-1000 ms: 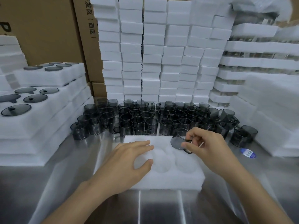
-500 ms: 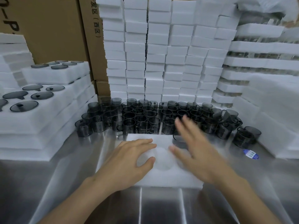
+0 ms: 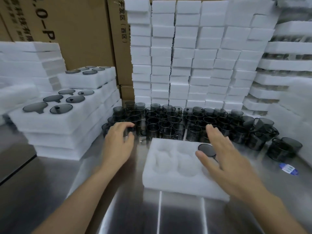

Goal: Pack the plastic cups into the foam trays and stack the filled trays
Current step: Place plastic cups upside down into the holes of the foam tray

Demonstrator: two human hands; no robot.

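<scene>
Here, the fingers (image 3: 125, 126) of the left hand (image 3: 118, 144) curl at the edge of the bunch of dark see-through plastic cups (image 3: 168, 120), just behind and left of the white foam tray (image 3: 168, 181). It is too blurry to tell if they hold one. The right hand (image 3: 224, 159) has its fingers (image 3: 211, 132) straight and spread, holding nothing, over the tray's right side. One dark cup (image 3: 206, 149) sits in the tray's back right hole. A stack of filled white trays (image 3: 64, 125) stands well left of the tray, on the shiny metal table (image 3: 50, 191).
</scene>
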